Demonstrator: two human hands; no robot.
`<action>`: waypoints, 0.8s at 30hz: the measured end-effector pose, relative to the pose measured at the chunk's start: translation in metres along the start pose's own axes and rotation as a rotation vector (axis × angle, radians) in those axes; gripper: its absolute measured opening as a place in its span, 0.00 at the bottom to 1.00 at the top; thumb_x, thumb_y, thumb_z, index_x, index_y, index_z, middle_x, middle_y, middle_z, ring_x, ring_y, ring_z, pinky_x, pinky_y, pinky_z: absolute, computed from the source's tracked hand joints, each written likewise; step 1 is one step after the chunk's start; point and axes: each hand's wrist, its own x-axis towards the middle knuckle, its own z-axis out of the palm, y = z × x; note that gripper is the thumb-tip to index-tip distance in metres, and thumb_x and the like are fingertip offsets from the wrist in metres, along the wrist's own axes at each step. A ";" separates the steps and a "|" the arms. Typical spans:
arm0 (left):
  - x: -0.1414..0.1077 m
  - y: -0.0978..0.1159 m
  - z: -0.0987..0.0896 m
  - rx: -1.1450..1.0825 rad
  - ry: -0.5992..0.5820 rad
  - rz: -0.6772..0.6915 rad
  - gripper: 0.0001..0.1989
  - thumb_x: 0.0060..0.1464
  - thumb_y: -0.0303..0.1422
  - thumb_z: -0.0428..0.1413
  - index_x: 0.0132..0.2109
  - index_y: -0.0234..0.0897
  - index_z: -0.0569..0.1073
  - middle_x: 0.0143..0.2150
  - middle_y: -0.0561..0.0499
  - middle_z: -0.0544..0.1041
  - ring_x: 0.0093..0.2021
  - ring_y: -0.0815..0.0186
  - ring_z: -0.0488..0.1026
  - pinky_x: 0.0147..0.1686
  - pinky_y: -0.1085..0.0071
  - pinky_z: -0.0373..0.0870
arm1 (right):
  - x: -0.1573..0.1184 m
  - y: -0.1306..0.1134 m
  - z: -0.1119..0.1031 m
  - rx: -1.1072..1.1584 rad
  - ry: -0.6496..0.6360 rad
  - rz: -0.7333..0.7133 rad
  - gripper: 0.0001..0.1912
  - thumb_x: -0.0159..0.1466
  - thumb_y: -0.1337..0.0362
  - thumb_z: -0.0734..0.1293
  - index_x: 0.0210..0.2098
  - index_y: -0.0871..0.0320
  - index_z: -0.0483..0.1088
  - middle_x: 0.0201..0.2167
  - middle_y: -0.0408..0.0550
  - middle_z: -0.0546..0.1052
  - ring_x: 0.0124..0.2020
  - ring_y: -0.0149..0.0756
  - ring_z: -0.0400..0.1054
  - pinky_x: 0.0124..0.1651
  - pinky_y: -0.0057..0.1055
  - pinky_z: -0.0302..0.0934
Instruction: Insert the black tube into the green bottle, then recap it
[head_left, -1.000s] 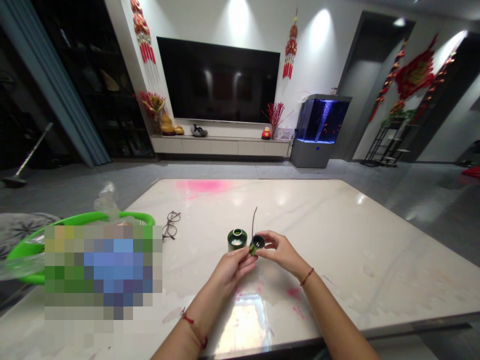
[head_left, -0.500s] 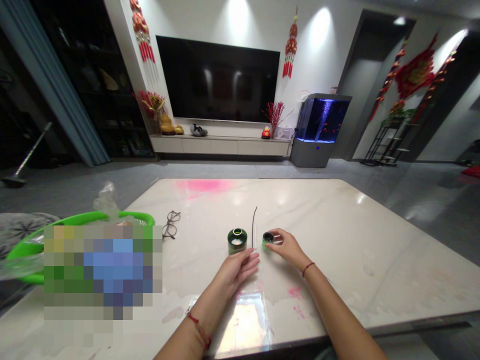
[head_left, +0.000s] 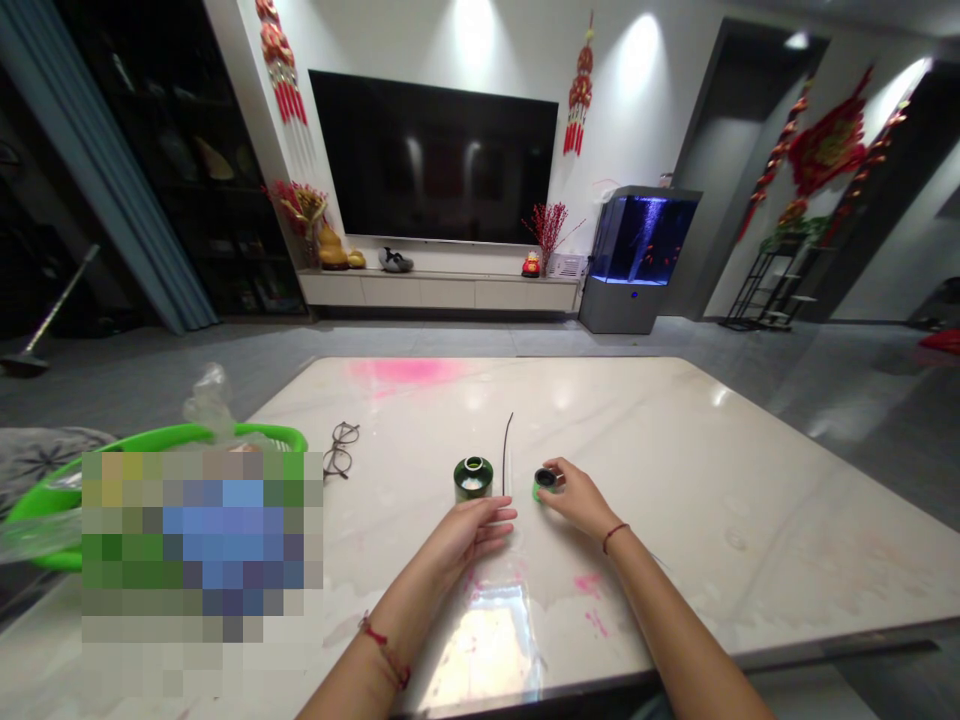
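A dark green glass bottle [head_left: 473, 482] with a pale rim around its open mouth stands upright on the table. My left hand [head_left: 471, 532] is just in front of it, fingers stretched out and apart, holding nothing; it hides the bottle's lower part. Right of the bottle lies a thin black stick or strip [head_left: 505, 450], its near end close to my left fingertips. Between the thumb and fingers of my right hand [head_left: 583, 502] is a small round green piece with a dark hollow top [head_left: 545, 482], like a bottle cap, at the tabletop.
The pale marble table [head_left: 652, 430] has pink stains near its far edge and near my arms. Glasses [head_left: 342, 448] lie left of the bottle. A green basket [head_left: 281, 437] with plastic bags stands at the left, its contents partly blurred out. A fish tank [head_left: 637, 240] stands beyond.
My right hand has moved slightly right with the cap-like piece, away from the stick. My left hand has shifted a little left and its fingers look more spread.
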 end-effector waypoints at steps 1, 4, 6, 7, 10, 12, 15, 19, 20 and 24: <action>0.000 0.000 -0.001 0.008 -0.005 0.000 0.17 0.46 0.35 0.57 0.44 0.31 0.72 0.45 0.40 0.75 0.33 0.69 0.75 0.29 0.77 0.72 | 0.000 0.001 0.000 -0.024 0.009 -0.009 0.15 0.49 0.64 0.65 0.38 0.58 0.66 0.36 0.49 0.74 0.34 0.34 0.68 0.40 0.31 0.62; 0.001 0.002 -0.004 0.035 -0.015 0.004 0.18 0.43 0.36 0.58 0.42 0.31 0.73 0.44 0.41 0.76 0.33 0.68 0.75 0.30 0.76 0.71 | 0.001 0.004 -0.002 -0.088 0.040 -0.019 0.15 0.50 0.64 0.64 0.38 0.58 0.66 0.37 0.49 0.73 0.36 0.35 0.68 0.42 0.33 0.61; -0.001 0.003 -0.006 0.072 -0.012 0.006 0.17 0.42 0.37 0.59 0.39 0.31 0.74 0.42 0.41 0.76 0.32 0.67 0.75 0.30 0.75 0.71 | 0.002 0.006 -0.003 -0.120 0.058 -0.016 0.15 0.50 0.64 0.64 0.39 0.58 0.66 0.38 0.50 0.73 0.37 0.36 0.68 0.42 0.33 0.61; -0.002 0.004 -0.007 0.098 -0.008 0.011 0.17 0.41 0.37 0.59 0.38 0.30 0.74 0.41 0.41 0.76 0.32 0.68 0.74 0.31 0.74 0.70 | 0.002 0.007 -0.004 -0.132 0.063 -0.013 0.16 0.50 0.65 0.64 0.39 0.58 0.66 0.38 0.50 0.72 0.37 0.36 0.67 0.43 0.33 0.61; -0.007 0.007 -0.010 0.232 0.016 0.040 0.15 0.39 0.38 0.59 0.33 0.30 0.74 0.37 0.43 0.77 0.30 0.69 0.73 0.32 0.73 0.69 | 0.002 0.008 -0.006 -0.154 0.064 -0.005 0.16 0.51 0.65 0.63 0.40 0.58 0.65 0.39 0.50 0.72 0.38 0.36 0.67 0.43 0.33 0.61; -0.009 0.009 -0.014 0.358 0.041 0.052 0.15 0.37 0.39 0.59 0.31 0.31 0.74 0.33 0.46 0.77 0.29 0.69 0.72 0.30 0.74 0.67 | 0.002 0.008 -0.007 -0.162 0.059 -0.002 0.16 0.51 0.65 0.63 0.40 0.58 0.65 0.39 0.50 0.72 0.38 0.36 0.67 0.43 0.33 0.61; -0.008 0.011 -0.021 0.500 0.089 0.093 0.11 0.35 0.35 0.59 0.28 0.32 0.73 0.24 0.52 0.74 0.25 0.70 0.69 0.27 0.74 0.64 | 0.001 0.005 -0.007 -0.178 0.049 -0.003 0.17 0.51 0.65 0.63 0.41 0.58 0.65 0.40 0.50 0.72 0.39 0.36 0.67 0.44 0.32 0.60; 0.001 0.010 -0.034 0.649 0.241 0.214 0.06 0.36 0.31 0.56 0.24 0.34 0.69 0.20 0.55 0.69 0.20 0.72 0.64 0.23 0.74 0.60 | -0.002 0.001 -0.007 -0.235 0.037 0.038 0.20 0.52 0.64 0.63 0.45 0.58 0.64 0.42 0.51 0.72 0.39 0.36 0.68 0.42 0.30 0.60; 0.004 0.009 -0.037 0.694 0.278 0.260 0.06 0.35 0.31 0.56 0.24 0.34 0.67 0.21 0.54 0.69 0.21 0.71 0.65 0.23 0.74 0.60 | -0.002 0.001 -0.007 -0.255 0.033 0.050 0.21 0.52 0.64 0.63 0.46 0.58 0.63 0.43 0.51 0.71 0.39 0.37 0.68 0.42 0.30 0.60; 0.013 0.004 -0.044 0.778 0.386 0.380 0.13 0.31 0.33 0.59 0.25 0.36 0.63 0.24 0.53 0.71 0.27 0.66 0.69 0.27 0.72 0.62 | -0.005 -0.002 -0.006 -0.332 0.021 0.052 0.26 0.52 0.64 0.64 0.50 0.59 0.61 0.46 0.52 0.71 0.43 0.39 0.67 0.44 0.31 0.59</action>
